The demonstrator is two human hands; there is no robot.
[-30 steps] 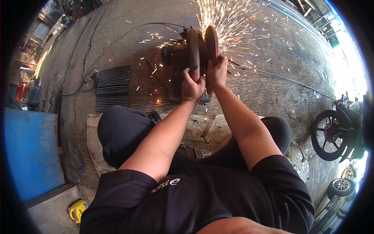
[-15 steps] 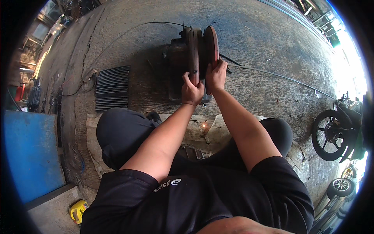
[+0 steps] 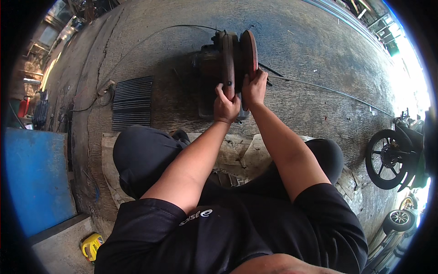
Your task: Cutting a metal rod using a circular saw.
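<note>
A dark, reddish-brown bench grinder-like machine [image 3: 210, 61] stands on the ground in front of me. It has a long curved brown guard [image 3: 228, 55] and, to the right of that, a round reddish disc [image 3: 249, 52] seen nearly edge-on. My left hand [image 3: 226, 108] is closed at the lower end of the guard, thumb raised along its left side. Beside it my right hand [image 3: 255, 89] is closed, its fingers close against the disc's lower edge. Whatever either hand holds is hidden by the fingers and the shadow between them.
Dark narrow strips [image 3: 132, 102] lie side by side on the left. A cable [image 3: 150, 35] curves behind the machine; a thin rod [image 3: 319, 86] runs right. A motorcycle wheel [image 3: 387, 158], blue panel [image 3: 39, 173] and yellow container [image 3: 92, 245] flank me. Worn sheeting [image 3: 237, 153] lies underneath.
A bright orange spark below the hands, above the sheeting, is gone. Both hands keep almost the same place and grip at the machine.
</note>
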